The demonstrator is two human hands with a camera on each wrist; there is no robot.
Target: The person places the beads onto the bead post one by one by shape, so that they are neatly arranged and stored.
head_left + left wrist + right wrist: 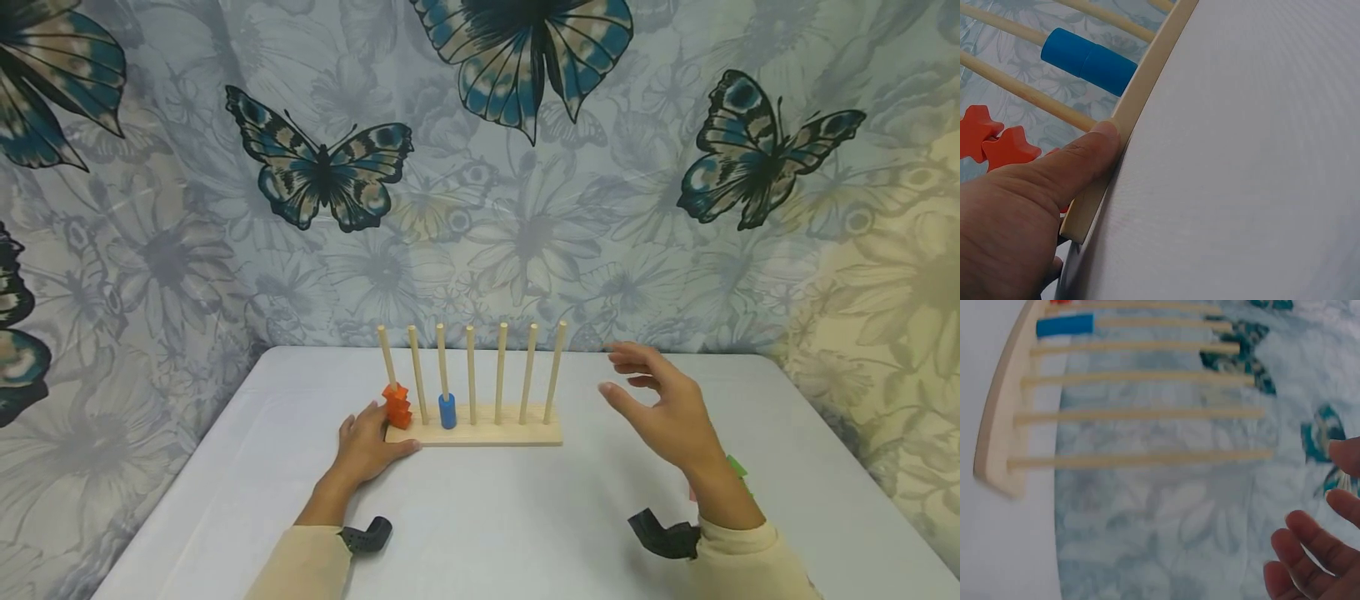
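A wooden base carries a row of several upright pegs. Orange star pieces are stacked on the leftmost peg, and blue cylinders sit end to end on the third. My left hand grips the base's left end; in the left wrist view its thumb presses the front edge, while the other fingers are mostly hidden. To the right of the pegs, my right hand is raised with fingers apart and holds nothing. The right wrist view shows its fingers beyond the peg tips.
On the white table, a green piece and a bit of a pink piece show from behind my right wrist, mostly hidden. Butterfly-patterned cloth stands behind the table.
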